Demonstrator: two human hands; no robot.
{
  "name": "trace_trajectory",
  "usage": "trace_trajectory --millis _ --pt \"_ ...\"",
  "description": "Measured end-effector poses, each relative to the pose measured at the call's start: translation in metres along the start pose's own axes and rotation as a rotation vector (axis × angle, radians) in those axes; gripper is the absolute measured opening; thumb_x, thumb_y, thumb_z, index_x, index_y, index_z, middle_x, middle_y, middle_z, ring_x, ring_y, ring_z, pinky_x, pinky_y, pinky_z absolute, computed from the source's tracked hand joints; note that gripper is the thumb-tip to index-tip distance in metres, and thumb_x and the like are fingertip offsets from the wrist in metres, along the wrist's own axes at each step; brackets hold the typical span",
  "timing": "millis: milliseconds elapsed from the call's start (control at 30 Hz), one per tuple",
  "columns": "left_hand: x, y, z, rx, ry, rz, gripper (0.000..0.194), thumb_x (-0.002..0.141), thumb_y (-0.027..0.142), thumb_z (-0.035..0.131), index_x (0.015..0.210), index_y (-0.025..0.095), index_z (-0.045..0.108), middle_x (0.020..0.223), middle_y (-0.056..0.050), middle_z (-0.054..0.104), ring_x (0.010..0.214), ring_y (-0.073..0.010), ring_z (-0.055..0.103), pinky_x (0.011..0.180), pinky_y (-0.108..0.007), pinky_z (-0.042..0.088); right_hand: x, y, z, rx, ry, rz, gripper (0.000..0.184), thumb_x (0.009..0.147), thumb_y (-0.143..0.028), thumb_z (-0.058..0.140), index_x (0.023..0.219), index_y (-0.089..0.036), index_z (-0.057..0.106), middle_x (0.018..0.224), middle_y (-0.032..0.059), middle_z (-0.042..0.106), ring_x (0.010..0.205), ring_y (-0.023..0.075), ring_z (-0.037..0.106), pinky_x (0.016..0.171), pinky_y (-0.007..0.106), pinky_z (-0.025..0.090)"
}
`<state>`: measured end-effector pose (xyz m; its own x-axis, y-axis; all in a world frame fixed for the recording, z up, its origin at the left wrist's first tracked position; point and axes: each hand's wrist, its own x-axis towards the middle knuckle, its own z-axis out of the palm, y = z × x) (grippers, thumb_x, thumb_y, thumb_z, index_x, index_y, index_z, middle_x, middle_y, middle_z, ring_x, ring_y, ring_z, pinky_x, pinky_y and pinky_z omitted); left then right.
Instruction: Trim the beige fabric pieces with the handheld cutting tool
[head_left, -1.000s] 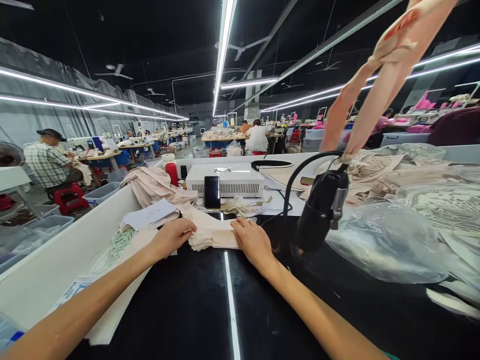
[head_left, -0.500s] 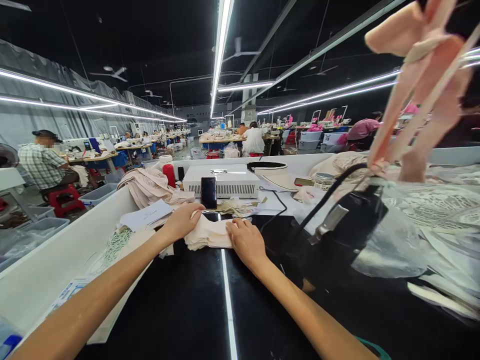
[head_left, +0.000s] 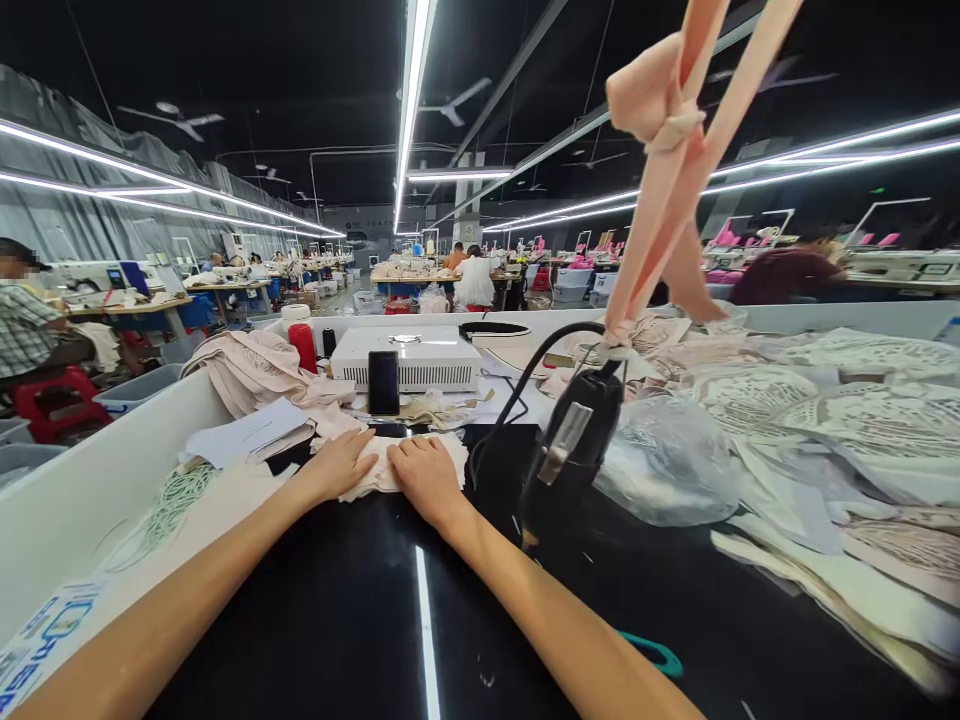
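Observation:
A low stack of pale pink fabric pieces (head_left: 367, 486) lies on the black tabletop (head_left: 330, 610). My left hand (head_left: 339, 468) rests on its left end, fingers stretched out and thumb apart. Flat across the middle of the stack lies my right hand (head_left: 429, 480), covering part of it, with ruffled layers showing beyond its fingers. To the right of that hand, a black corded hand tool (head_left: 574, 440) with a metal lever hangs from knotted pink fabric strips (head_left: 660, 170). Directly behind the stack, a phone (head_left: 383, 383) leans against a white vented box (head_left: 412, 358).
More pink fabric (head_left: 244, 365) and a white paper (head_left: 247, 430) lie at left, near green elastic cord (head_left: 176, 500). A plastic bag (head_left: 667, 465) and patterned cut pieces (head_left: 795, 400) cover the right side. A teal loop handle (head_left: 656, 652) sits by my right forearm. Several people work beyond.
Both hands have come closer together; the right has slid left over the fabric, and the left lies lower on it. The hanging tool swung right, then back left. The view has turned right.

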<state>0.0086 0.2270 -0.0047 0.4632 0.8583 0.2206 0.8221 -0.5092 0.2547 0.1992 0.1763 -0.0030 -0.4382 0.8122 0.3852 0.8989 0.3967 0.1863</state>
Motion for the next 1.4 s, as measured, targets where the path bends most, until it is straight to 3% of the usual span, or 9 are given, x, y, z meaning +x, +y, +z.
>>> trace_trajectory --millis 200,533,800,967,1033,1133,1233,1400 --pt "-0.003 0.003 0.003 -0.005 -0.009 -0.053 0.044 0.102 0.036 0.066 0.142 0.02 0.057 0.15 -0.013 0.053 0.134 -0.033 0.055 0.111 -0.059 0.047 0.001 0.007 -0.004 -0.083 -0.023 0.04 0.031 0.1 -0.035 0.065 0.127 -0.018 0.065 0.13 0.0099 0.067 0.111 0.024 0.069 0.094 0.046 0.06" --pt "-0.005 0.005 0.006 -0.033 0.005 -0.085 0.044 0.102 0.036 0.067 0.141 0.019 0.057 0.149 -0.013 0.053 0.133 -0.033 0.056 0.11 -0.059 0.047 -0.016 0.045 -0.01 -0.122 -0.021 0.133 0.03 0.1 -0.035 0.065 0.125 -0.018 0.066 0.128 0.01 0.068 0.11 0.0236 0.069 0.094 0.045 0.06" --pt "-0.005 0.004 0.011 -0.038 0.025 -0.066 0.043 0.101 0.035 0.067 0.14 0.019 0.058 0.148 -0.013 0.054 0.131 -0.0323 0.057 0.109 -0.058 0.049 -0.017 0.02 -0.007 0.04 -0.014 -0.133 0.031 0.1 -0.031 0.066 0.128 -0.019 0.064 0.133 0.0098 0.066 0.116 0.0249 0.068 0.098 0.047 0.059" --pt "-0.006 0.004 0.011 -0.062 0.034 -0.068 0.042 0.102 0.035 0.067 0.139 0.019 0.058 0.146 -0.013 0.055 0.129 -0.0316 0.058 0.107 -0.056 0.051 -0.022 0.012 -0.001 0.082 -0.046 -0.122 0.029 0.1 -0.03 0.066 0.126 -0.018 0.065 0.127 0.0089 0.069 0.11 0.0237 0.07 0.093 0.045 0.061" --pt "-0.006 0.007 0.009 -0.076 0.037 -0.078 0.042 0.102 0.035 0.067 0.139 0.019 0.058 0.146 -0.013 0.055 0.129 -0.0315 0.059 0.107 -0.056 0.051 -0.024 0.01 -0.003 0.104 -0.027 -0.111 0.03 0.099 -0.019 0.064 0.129 -0.018 0.064 0.128 0.0098 0.07 0.115 0.0247 0.069 0.096 0.045 0.06" --pt "-0.006 0.014 0.002 -0.1 0.04 -0.09 0.043 0.101 0.036 0.068 0.14 0.019 0.058 0.147 -0.013 0.055 0.13 -0.0321 0.058 0.108 -0.057 0.05 -0.029 0.004 -0.01 0.157 0.03 -0.13 0.049 0.092 0.002 0.054 0.136 -0.018 0.063 0.131 0.0137 0.071 0.119 0.0261 0.068 0.1 0.042 0.057" --pt "-0.007 0.016 -0.012 -0.125 0.068 -0.099 0.046 0.101 0.038 0.068 0.141 0.02 0.057 0.151 -0.013 0.052 0.134 -0.0334 0.055 0.111 -0.06 0.046 -0.038 -0.004 -0.018 0.222 0.096 -0.193 0.053 0.089 0.006 0.046 0.132 -0.017 0.066 0.129 0.0149 0.073 0.117 0.028 0.07 0.096 0.043 0.059" --pt "-0.035 -0.011 -0.056 -0.12 0.16 -0.185 0.04 0.103 0.037 0.064 0.14 0.02 0.058 0.146 -0.013 0.056 0.127 -0.0299 0.06 0.106 -0.054 0.052 -0.071 -0.018 -0.029 0.339 0.197 -0.346 0.052 0.088 0.005 0.043 0.124 -0.022 0.069 0.125 0.0115 0.075 0.113 0.0253 0.073 0.093 0.04 0.062"
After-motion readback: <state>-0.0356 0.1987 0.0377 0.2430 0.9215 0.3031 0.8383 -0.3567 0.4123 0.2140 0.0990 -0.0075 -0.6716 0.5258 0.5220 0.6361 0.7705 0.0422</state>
